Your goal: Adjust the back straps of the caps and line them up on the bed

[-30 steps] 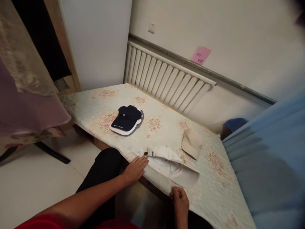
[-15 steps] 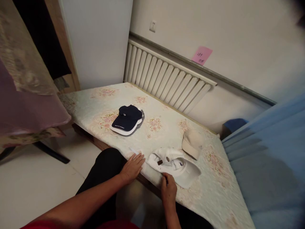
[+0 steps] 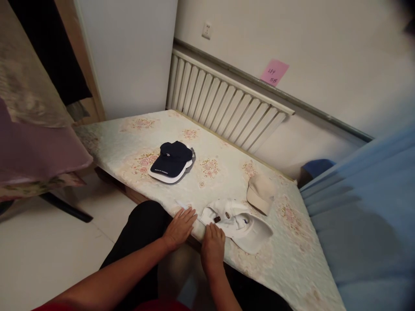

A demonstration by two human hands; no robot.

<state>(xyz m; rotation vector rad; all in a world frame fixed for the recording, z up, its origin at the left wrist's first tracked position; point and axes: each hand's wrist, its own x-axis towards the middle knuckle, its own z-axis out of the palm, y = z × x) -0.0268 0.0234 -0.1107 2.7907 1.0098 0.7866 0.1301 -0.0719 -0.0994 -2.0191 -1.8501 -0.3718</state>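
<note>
A white cap (image 3: 256, 235) lies on its side on the bed, its inside toward me and its brim to the right. A dark buckle shows on its back strap. My left hand (image 3: 180, 229) lies flat at the bed's edge, fingers stretched out, just left of the strap; a thin white strip shows past its fingertips. My right hand (image 3: 213, 248) has its fingers bent together on the cap's near edge, below the buckle; the thumb is hidden. Beyond the white cap sits a beige cap (image 3: 261, 194). Farther left, a navy cap (image 3: 173, 157) rests on a white one in a stack.
The caps lie on a bed (image 3: 223, 185) with a flowered cover. A radiator (image 3: 223, 99) runs along the wall behind it. At the right hangs a blue curtain (image 3: 363, 216). Draped cloth (image 3: 39, 142) hangs at the left, and my knees press near the bed's edge.
My right hand has moved left and up along the white cap's near edge, closer to my left hand. The left hand stays in place, and the caps have hardly moved.
</note>
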